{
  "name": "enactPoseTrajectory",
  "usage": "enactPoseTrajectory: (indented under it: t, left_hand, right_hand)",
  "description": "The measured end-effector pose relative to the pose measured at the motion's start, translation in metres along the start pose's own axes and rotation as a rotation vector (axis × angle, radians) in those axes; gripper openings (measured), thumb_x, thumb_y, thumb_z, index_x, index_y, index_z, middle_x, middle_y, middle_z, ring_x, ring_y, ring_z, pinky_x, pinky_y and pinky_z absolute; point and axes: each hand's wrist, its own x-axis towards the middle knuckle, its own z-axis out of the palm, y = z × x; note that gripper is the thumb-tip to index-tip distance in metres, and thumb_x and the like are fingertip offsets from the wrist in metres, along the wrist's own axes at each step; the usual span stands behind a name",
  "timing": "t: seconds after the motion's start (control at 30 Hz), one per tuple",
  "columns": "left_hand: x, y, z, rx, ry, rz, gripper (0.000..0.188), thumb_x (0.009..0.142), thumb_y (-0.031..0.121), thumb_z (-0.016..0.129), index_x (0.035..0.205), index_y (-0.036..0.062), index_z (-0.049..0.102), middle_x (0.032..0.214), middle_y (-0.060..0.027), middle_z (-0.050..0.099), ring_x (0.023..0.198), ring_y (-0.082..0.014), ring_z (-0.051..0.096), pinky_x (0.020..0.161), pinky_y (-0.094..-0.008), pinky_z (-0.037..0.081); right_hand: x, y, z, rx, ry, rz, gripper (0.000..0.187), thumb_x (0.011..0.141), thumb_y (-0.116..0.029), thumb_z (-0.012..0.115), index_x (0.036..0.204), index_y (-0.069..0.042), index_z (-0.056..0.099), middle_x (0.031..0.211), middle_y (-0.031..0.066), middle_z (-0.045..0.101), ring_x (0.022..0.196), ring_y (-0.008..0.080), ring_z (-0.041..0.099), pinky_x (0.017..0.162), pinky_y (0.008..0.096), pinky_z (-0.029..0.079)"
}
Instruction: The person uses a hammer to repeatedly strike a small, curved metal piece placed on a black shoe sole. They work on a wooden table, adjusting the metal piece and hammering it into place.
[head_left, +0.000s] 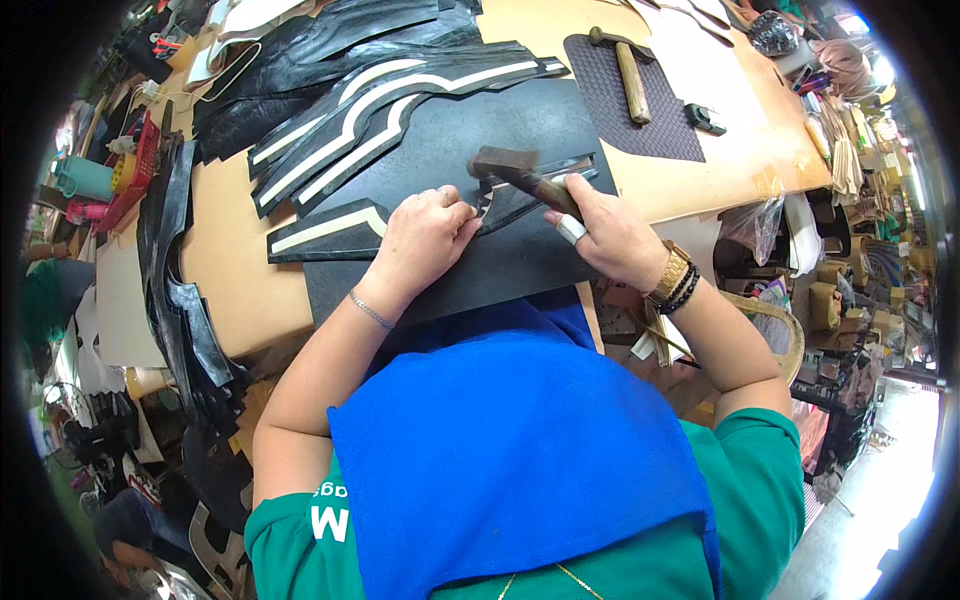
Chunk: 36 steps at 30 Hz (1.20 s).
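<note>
My right hand [618,238] is closed round the wooden handle of a hammer [508,163], its head slightly blurred above the work. A silvery wrap covers one finger of this hand. My left hand [428,238] has its fingers pinched together on the edge of a black leather piece [325,236] with a cream strip along it. The piece lies on a dark flat board [470,270] and runs under both hands, partly hidden by them. The hammer head is just above and right of my left fingertips; whether it touches the leather I cannot tell.
Several similar strip-lined leather pieces [390,110] overlap behind my left hand, with black leather sheets [310,60] beyond. A second hammer [632,85] rests on a dark quilted mat [670,125] beside a small black device [706,119]. Leather strips [185,270] hang off the table's left side, near a red basket [135,185].
</note>
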Motion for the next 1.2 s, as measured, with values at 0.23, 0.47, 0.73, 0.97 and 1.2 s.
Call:
enactPoseTrajectory:
  t: [0.23, 0.47, 0.73, 0.97, 1.2]
  left_hand:
    - [0.005, 0.000, -0.019, -0.190, -0.135, -0.275, 0.018, 0.086, 0.020, 0.074, 0.090, 0.0030, 0.073, 0.091, -0.0114, 0.066, 0.085, -0.0312, 0.067, 0.077, -0.0416, 0.055]
    - [-0.004, -0.003, -0.017, -0.050, -0.100, -0.079, 0.017, 0.086, 0.022, 0.074, 0.084, 0.0055, 0.071, 0.086, -0.0097, 0.066, 0.084, -0.0293, 0.068, 0.076, -0.0405, 0.056]
    - [0.009, -0.002, 0.000, -0.091, -0.032, -0.146, 0.017, 0.086, 0.022, 0.077, 0.088, 0.0056, 0.073, 0.084, -0.0098, 0.066, 0.072, -0.0294, 0.068, 0.067, -0.0400, 0.055]
    - [0.036, 0.015, 0.007, -0.001, -0.145, -0.271, 0.025, 0.087, 0.032, 0.073, 0.100, 0.0109, 0.076, 0.097, -0.0104, 0.070, 0.087, -0.0322, 0.070, 0.077, -0.0432, 0.057]
    - [0.021, 0.003, -0.002, -0.117, -0.159, -0.289, 0.019, 0.086, 0.028, 0.074, 0.096, 0.0117, 0.076, 0.089, -0.0058, 0.071, 0.084, -0.0260, 0.070, 0.079, -0.0414, 0.051]
  right_hand:
    - [0.000, 0.013, 0.010, -0.109, -0.093, 0.013, 0.034, 0.101, -0.034, 0.056, 0.117, -0.005, 0.045, 0.084, 0.0268, 0.068, 0.080, 0.0487, 0.066, 0.069, 0.0570, 0.052]
    - [-0.001, -0.005, -0.002, -0.087, -0.118, 0.021, 0.034, 0.101, -0.036, 0.057, 0.113, -0.006, 0.047, 0.091, 0.0238, 0.068, 0.083, 0.0455, 0.067, 0.070, 0.0555, 0.052]
    - [-0.001, 0.010, 0.001, -0.062, -0.009, -0.037, 0.031, 0.101, -0.032, 0.058, 0.113, -0.005, 0.047, 0.088, 0.0234, 0.067, 0.083, 0.0448, 0.067, 0.070, 0.0536, 0.052]
    - [-0.003, 0.038, 0.007, -0.066, -0.031, 0.138, 0.032, 0.102, -0.031, 0.056, 0.112, -0.004, 0.044, 0.083, 0.0263, 0.067, 0.082, 0.0467, 0.066, 0.072, 0.0551, 0.051]
    - [-0.003, 0.023, -0.009, -0.074, 0.058, 0.013, 0.031, 0.102, -0.032, 0.056, 0.109, -0.004, 0.045, 0.085, 0.0246, 0.068, 0.082, 0.0456, 0.067, 0.072, 0.0538, 0.052]
